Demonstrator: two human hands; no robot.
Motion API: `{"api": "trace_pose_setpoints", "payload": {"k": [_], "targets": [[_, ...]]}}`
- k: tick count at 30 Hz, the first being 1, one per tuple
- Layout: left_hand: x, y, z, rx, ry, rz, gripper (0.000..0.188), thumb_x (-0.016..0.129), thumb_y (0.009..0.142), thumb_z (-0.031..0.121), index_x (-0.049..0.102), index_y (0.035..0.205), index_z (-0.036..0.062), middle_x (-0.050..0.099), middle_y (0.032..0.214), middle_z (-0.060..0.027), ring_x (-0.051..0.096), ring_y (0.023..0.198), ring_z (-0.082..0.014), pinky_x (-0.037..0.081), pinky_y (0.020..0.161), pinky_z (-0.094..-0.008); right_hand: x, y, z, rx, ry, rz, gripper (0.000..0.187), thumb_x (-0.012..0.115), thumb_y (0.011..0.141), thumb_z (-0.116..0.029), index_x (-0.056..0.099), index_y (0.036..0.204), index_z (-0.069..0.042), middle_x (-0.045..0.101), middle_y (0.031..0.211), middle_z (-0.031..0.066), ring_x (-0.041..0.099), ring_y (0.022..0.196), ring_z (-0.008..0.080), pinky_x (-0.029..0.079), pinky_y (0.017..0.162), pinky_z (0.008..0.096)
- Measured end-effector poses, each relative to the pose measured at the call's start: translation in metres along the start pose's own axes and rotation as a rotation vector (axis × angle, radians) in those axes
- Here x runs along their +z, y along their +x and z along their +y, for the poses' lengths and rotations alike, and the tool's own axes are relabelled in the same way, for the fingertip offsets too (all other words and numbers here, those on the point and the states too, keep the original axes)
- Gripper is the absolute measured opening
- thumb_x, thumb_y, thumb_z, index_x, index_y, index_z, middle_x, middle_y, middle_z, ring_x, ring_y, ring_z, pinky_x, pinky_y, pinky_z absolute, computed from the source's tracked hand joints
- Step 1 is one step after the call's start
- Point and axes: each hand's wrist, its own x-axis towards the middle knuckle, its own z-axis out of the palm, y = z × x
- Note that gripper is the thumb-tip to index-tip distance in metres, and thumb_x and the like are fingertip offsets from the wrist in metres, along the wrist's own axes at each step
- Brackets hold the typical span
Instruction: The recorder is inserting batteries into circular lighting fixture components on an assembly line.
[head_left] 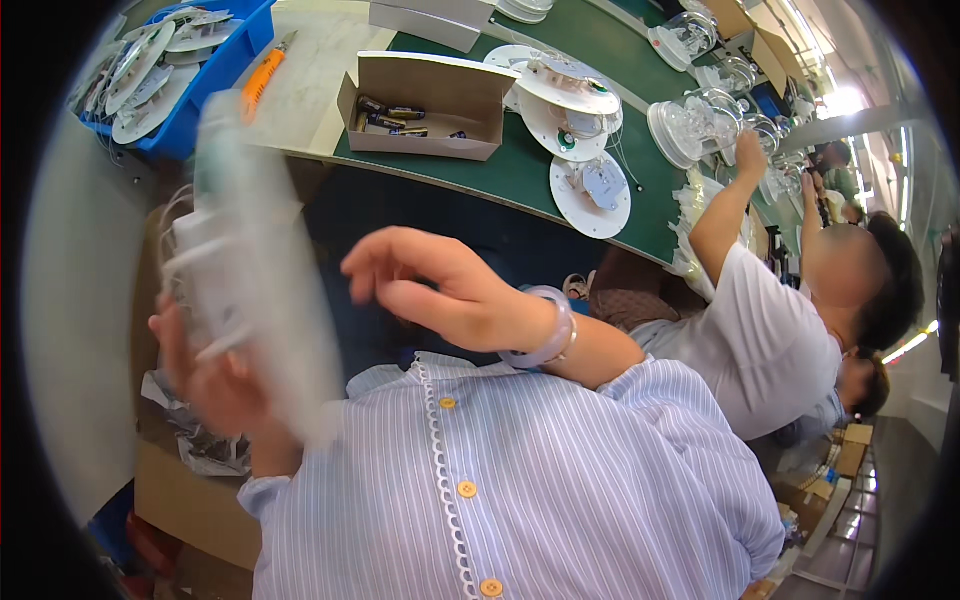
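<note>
My left hand [215,385] grips a white round disc [290,300] from below and behind. The disc is tipped nearly edge-on and smeared by motion; a pale boxy part and thin wires show on its back. To the right of it my right hand [425,285] hangs in the air, fingers loosely bent and apart, holding nothing. A pale bangle [548,328] circles that wrist. Beyond my hands, an open cardboard box [430,105] with several batteries [395,120] in it stands on the green bench [460,185].
A blue bin [240,50] of similar discs stands far left, beside an orange utility knife [268,75]. White discs with circuit parts [590,190] are stacked right of the box. Clear round housings [690,130] line the bench, where a co-worker [770,330] reaches in. A carton [190,500] stands lower left.
</note>
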Motion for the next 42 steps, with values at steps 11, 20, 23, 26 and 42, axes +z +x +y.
{"api": "trace_pose_setpoints", "payload": {"k": [11, 20, 23, 26, 42], "targets": [[0.025, 0.028, 0.019, 0.117, -0.314, -0.031, 0.051, 0.068, 0.074, 0.017, 0.039, 0.116, 0.0114, 0.042, 0.125, -0.0251, 0.035, 0.121, -0.036, 0.019, 0.104, -0.0511, -0.032, -0.002, -0.025, 0.249, 0.348, 0.381, 0.025, 0.049, 0.09, -0.024, 0.052, 0.096, 0.0, 0.061, 0.071, 0.0111, 0.055, 0.05, 0.0119, 0.046, 0.047, 0.0223], [0.022, 0.008, 0.008, -0.062, -0.501, -0.036, 0.05, 0.058, 0.076, 0.001, 0.032, 0.117, 0.004, 0.044, 0.121, -0.0221, 0.04, 0.117, -0.0334, 0.024, 0.103, -0.0481, -0.174, -0.048, -0.006, -0.245, 0.681, 0.819, 0.018, 0.048, 0.09, -0.022, 0.053, 0.094, -0.005, 0.059, 0.078, 0.0082, 0.05, 0.063, 0.0147, 0.041, 0.054, 0.0274], [0.024, -0.003, 0.003, -0.145, -0.531, -0.106, 0.049, 0.056, 0.077, -0.001, 0.032, 0.118, 0.0029, 0.044, 0.122, -0.0203, 0.04, 0.117, -0.0325, 0.022, 0.103, -0.0475, -0.209, -0.085, 0.019, -0.282, 0.71, 0.919, 0.018, 0.046, 0.091, -0.021, 0.052, 0.094, -0.004, 0.058, 0.083, 0.0079, 0.047, 0.064, 0.0142, 0.04, 0.054, 0.0267], [0.027, -0.01, -0.002, -0.234, -0.554, -0.143, 0.048, 0.055, 0.077, -0.003, 0.033, 0.119, 0.0025, 0.045, 0.123, -0.0178, 0.041, 0.117, -0.0306, 0.02, 0.104, -0.0465, -0.233, -0.123, 0.044, -0.264, 0.734, 1.024, 0.019, 0.043, 0.091, -0.02, 0.052, 0.095, -0.003, 0.058, 0.085, 0.008, 0.047, 0.064, 0.0141, 0.04, 0.054, 0.0267], [0.058, -0.085, -0.09, -0.521, -0.13, -0.685, 0.032, 0.058, 0.079, 0.013, 0.052, 0.11, 0.0068, 0.055, 0.112, -0.0108, 0.048, 0.107, -0.0281, 0.029, 0.095, -0.0399, -0.213, -0.142, 0.039, 0.143, 1.25, 0.964, 0.035, 0.041, 0.089, -0.023, 0.048, 0.108, 0.005, 0.059, 0.1, 0.0075, 0.048, 0.062, 0.0115, 0.042, 0.053, 0.0251]]}}
